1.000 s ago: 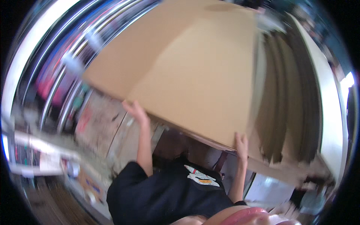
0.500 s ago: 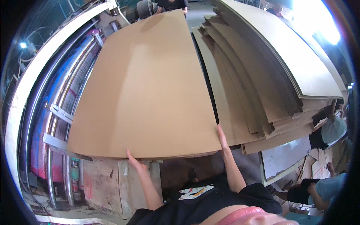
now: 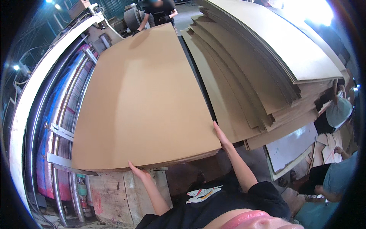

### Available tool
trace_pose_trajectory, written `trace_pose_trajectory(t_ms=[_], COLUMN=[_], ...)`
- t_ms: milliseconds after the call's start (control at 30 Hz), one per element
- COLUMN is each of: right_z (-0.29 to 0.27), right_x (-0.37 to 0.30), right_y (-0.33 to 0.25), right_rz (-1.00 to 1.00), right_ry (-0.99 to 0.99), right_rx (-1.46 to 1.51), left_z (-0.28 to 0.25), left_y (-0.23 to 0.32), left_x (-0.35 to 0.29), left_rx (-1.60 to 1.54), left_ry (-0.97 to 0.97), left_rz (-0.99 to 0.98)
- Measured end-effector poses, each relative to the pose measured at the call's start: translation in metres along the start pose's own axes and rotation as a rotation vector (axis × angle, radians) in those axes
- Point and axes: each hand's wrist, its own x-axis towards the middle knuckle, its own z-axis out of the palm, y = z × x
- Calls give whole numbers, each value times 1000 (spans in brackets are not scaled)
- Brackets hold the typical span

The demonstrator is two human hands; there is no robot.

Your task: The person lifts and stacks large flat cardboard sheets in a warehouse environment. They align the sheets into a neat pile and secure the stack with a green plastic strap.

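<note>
A stack of large brown cardboard sheets (image 3: 148,103) lies before me, its near edge showing several layers. My left hand (image 3: 139,171) touches the near edge just left of its middle, fingers straight and not wrapped round it. Against the near right corner, my right hand (image 3: 222,138) rests along the side with its fingers stretched out. The undersides of both hands are partly hidden. To the left, two metal guide brackets (image 3: 63,131) reach toward the stack, and its near left corner sits by the lower one.
A machine with long rollers (image 3: 57,114) runs along the left. On the right stands a high, uneven pile of cardboard (image 3: 244,72). A co-worker in black (image 3: 159,13) is at the stack's far end; other people (image 3: 335,175) are at the right. Below lies a pale board (image 3: 291,150).
My view has shifted a little, so more of the far co-worker shows. Both hands stay against the stack's near edge and right corner; the co-worker's hand now shows by the far left corner.
</note>
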Motion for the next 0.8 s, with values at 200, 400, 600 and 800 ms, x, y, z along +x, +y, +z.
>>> trace_pose_trajectory(t_ms=[200, 400, 600, 800], right_z=[-13, -106, -227, -344], right_x=[-48, -148, -254, -288], right_y=[11, 17, 31, 107], right_rz=[-41, 149, 110, 478], right_ry=[60, 133, 1004, 1261], right_rx=[-131, -271, -874, -1034], left_z=[16, 0, 25, 92], left_y=[-14, -63, -68, -36], left_x=[2, 28, 9, -111], left_rx=[-14, -45, 293, 455], left_ry=[-39, -102, 256, 330], left_rz=[69, 174, 350, 734])
